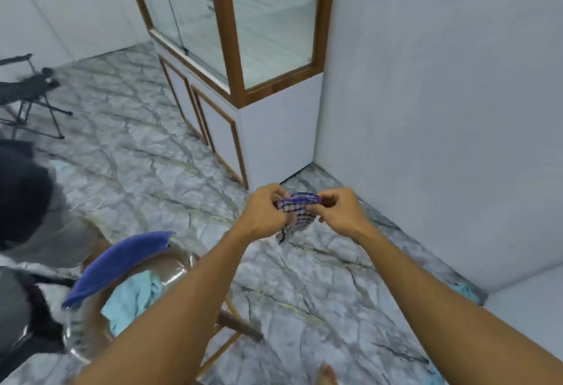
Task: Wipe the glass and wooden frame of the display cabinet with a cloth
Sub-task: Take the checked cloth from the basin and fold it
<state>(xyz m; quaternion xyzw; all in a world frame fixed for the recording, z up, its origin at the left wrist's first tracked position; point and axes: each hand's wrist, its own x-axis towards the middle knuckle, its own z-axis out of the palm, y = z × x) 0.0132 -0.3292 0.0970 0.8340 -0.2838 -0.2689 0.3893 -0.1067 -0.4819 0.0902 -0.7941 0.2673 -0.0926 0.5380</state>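
A display cabinet with a brown wooden frame [227, 34] and glass panes [274, 19] stands at the top centre on a white base, against the white wall. Below it, above the floor, my left hand [263, 209] and my right hand [342, 211] both grip a small checked cloth [297, 212], white with dark lines and a purple edge. The cloth is stretched between the two hands and hangs down a little. Both hands are well short of the cabinet and do not touch it.
A clear-seated chair with wooden legs [158, 293] stands at lower left, with a blue towel [118, 266] over its back and a light blue cloth [134, 299] on its seat. A person in dark clothes [21, 202] is at far left. A black folding stand [33, 92] stands beyond.
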